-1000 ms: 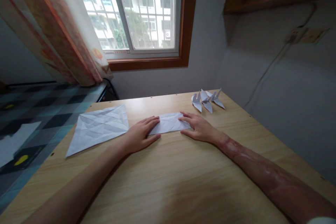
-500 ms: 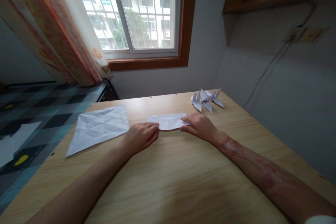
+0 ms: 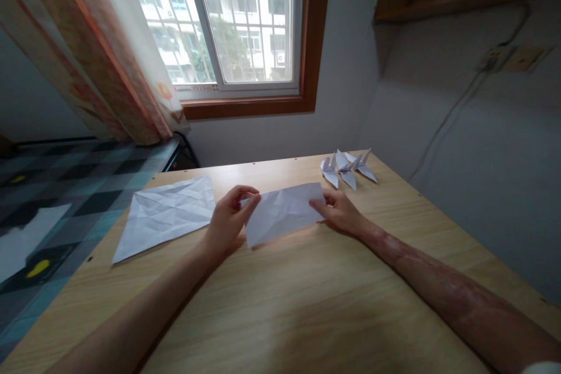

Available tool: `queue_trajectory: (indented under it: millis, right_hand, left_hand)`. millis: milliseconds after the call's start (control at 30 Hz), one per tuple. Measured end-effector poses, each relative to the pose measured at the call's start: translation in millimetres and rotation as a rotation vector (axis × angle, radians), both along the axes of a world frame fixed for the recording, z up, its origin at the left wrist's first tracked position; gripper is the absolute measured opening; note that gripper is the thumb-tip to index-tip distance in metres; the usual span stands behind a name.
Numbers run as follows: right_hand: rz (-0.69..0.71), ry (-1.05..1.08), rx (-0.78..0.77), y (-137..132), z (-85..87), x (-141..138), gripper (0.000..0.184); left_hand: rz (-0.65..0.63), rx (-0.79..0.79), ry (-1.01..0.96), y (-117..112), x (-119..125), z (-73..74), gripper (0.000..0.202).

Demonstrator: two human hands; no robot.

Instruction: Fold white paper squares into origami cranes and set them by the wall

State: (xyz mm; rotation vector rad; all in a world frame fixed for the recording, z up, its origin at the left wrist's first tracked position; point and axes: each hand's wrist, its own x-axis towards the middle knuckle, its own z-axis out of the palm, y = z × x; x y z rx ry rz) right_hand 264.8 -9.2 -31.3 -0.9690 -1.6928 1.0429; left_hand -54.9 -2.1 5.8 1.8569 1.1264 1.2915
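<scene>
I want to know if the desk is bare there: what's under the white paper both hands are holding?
Bare wooden desk shows below the lifted paper; the strip right behind it is covered.

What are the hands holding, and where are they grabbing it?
Both hands hold one creased white paper lifted off the wooden table. The left hand pinches its upper left corner; the right hand grips its right edge.

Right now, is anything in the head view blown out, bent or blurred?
Head view: the barred window is overexposed, and wide-angle bending curves its frame and the walls. Daylight falls soft; the left hand casts a faint shadow on the pale wooden table. The creased white paper sheet, pinched by both hands including the right hand, looks sharp.
</scene>
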Motion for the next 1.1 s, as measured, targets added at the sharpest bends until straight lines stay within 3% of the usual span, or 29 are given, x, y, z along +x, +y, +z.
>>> queue_trajectory:
  millis: [100,200,300,400,533,633,667,800,900,1100]
  right_hand:
    - [-0.014,0.013,-0.027,2,-0.4,-1,0.042]
    - [-0.119,-0.154,0.101,2,1.5,0,0.029]
    - [-0.224,-0.411,0.277,3,3.5,1,0.034]
    - [-0.246,-0.544,0.375,3,5.0,1,0.04]
    - [-0.237,-0.603,0.424,1,8.0,-1,0.031]
    - [-0.158,-0.58,0.46,-3,11.1,-2,0.012]
    - [-0.114,-0.559,0.476,-4,12.0,-3,0.014]
    - [0.069,-0.554,0.555,-10,14.2,-5,0.042]
    - [0.169,-0.632,0.588,-13,15.0,-6,0.052]
    - [0.288,-0.727,0.536,-18,19.0,-4,0.075]
  left_hand:
    - [-0.019,-0.109,-0.059,5,4,-8.0,0.048]
    - [0.003,-0.122,0.072,6,3,-19.0,0.056]
    - [0.032,0.059,0.284,2,2,-21.0,0.049]
    - [-0.007,0.303,0.489,-7,6,-12.9,0.039]
    - [-0.267,0.38,0.689,-18,14,-4.2,0.034]
    - [-0.381,0.341,0.722,-21,16,-4.0,0.037]
    - [-0.387,0.332,0.719,-21,17,-4.4,0.038]
    - [-0.383,0.329,0.727,-20,16,-6.1,0.038]
    - [-0.349,0.329,0.728,-20,15,-7.7,0.037]
    - [-0.265,0.335,0.752,-20,14,-8.7,0.038]
